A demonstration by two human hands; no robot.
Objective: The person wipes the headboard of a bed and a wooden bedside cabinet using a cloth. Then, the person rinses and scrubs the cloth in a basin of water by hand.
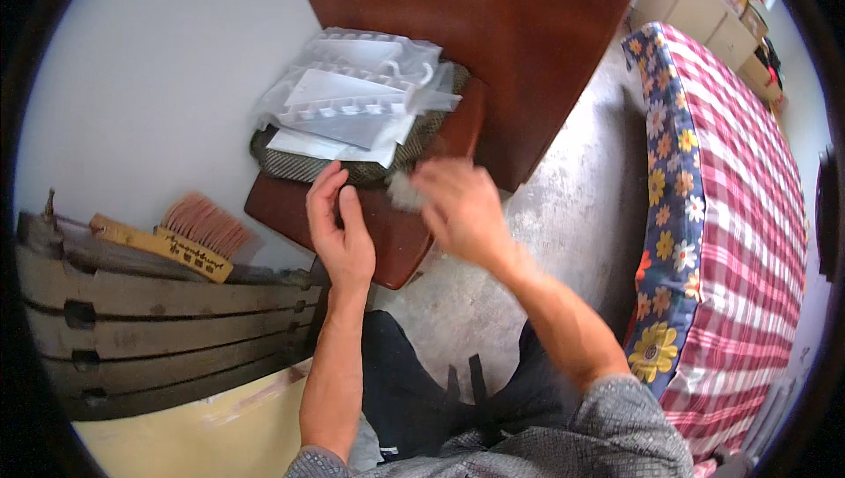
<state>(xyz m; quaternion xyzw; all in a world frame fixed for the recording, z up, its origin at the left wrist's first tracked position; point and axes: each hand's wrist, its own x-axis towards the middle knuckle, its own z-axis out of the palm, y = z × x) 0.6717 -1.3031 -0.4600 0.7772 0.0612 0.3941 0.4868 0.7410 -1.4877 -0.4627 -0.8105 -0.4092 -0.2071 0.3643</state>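
Note:
My left hand (342, 230) is held up over the front of a glossy brown wooden seat (280, 207), thumb and fingers apart, with nothing in it. To its right, my right hand (465, 210) is blurred and has a small whitish, crumpled-looking piece (404, 192) at its fingertips; its material is unclear. Beyond both hands, a folded dark woven cloth or cushion (297, 166) rests on the seat. White slotted plastic parts (353, 98), partly inside clear plastic bags (277, 92), are piled on it, above a white sheet (310, 146).
At left, a wooden-handled brush (195, 250) with reddish bristles lies on stacked dark slatted boards (191, 306). A brown wooden panel (475, 9) stands behind the seat. A bed or table with a checked cover (739, 214) flanks the concrete floor (561, 214) at right.

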